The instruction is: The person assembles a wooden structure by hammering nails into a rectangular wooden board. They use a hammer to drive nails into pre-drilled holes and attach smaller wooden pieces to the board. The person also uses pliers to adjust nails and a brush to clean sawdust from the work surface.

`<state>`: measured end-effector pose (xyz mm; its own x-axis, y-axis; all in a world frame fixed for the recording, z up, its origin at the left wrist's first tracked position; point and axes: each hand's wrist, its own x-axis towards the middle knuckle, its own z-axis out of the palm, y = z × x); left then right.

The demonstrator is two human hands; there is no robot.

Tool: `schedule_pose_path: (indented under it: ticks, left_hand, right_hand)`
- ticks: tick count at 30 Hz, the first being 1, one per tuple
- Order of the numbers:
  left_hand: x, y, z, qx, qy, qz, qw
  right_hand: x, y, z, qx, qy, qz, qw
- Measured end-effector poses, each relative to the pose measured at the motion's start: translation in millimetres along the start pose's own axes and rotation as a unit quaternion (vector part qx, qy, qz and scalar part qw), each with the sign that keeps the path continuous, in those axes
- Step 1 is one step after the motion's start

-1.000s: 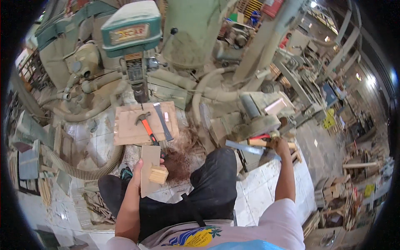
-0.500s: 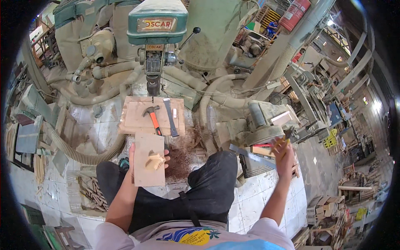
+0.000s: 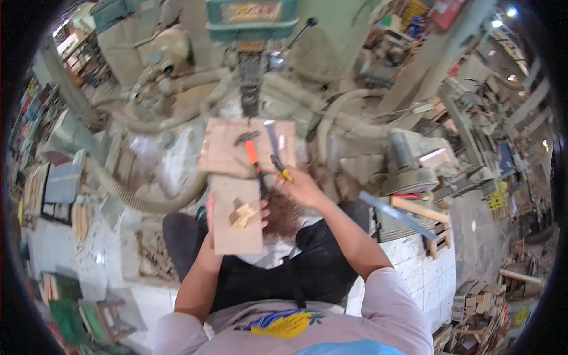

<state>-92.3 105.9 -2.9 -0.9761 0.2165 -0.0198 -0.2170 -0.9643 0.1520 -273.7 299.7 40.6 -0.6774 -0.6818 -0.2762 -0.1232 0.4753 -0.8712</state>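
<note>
Hands (image 3: 260,204) work over a sawdust-strewn drill-press table (image 3: 222,148).

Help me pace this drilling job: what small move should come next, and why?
Probably bring the small yellow-handled tool in the right hand down onto the small wood block. The left hand steadies the board under that block, the tool hangs just above it, and the hammer lies untouched on the drill table.

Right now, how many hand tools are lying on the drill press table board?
2 clearly: an orange-handled hammer at the middle and a grey metal bar right of it. The right hand holds a third, small tool at the front edge.
</note>
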Motion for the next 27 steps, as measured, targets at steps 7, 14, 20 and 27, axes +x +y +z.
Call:
schedule_pose_path:
  ticks: [7,14,20,27]
  left_hand:
    - [3,1,7,-0.032,0.001,0.007,0.999]
    - [11,-2,13,0.021,0.001,0.015,1.000]
    - [12,-1,16,0.018,0.002,-0.002,1.000]
    - [13,4,0,-0.072,-0.066,-0.056,0.994]
  right_hand:
    - [0,25,21,-0.361,0.124,-0.238,0.893]
    - [-5,21,21,-0.413,0.149,-0.228,0.869]
    - [0,12,25,-0.432,0.159,-0.237,0.855]
    - [-8,6,34,-0.394,0.123,-0.195,0.890]
